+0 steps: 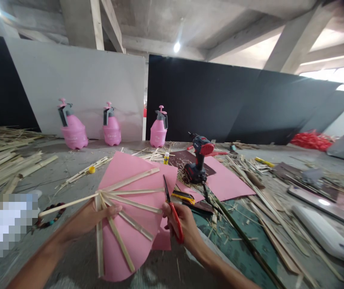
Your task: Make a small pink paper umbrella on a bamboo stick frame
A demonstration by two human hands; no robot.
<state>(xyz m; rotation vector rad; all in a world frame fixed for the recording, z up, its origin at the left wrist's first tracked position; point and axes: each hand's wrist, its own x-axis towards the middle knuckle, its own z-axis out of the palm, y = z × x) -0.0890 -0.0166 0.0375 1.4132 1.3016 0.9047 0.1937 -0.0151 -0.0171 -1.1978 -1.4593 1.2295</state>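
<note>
Beneath the left hand (88, 218), bamboo slats (131, 202) radiate over pink card (138, 253).

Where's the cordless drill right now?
In the head view, the cordless drill stands upright just right of centre, beyond the right hand, on a dark sheet among bamboo shavings, with a pink pump sprayer behind it to the left.

This is a big workshop: a drill (199, 160) stands among bamboo strips (259, 180), with pink spray bottles (112, 130) behind it.
</note>
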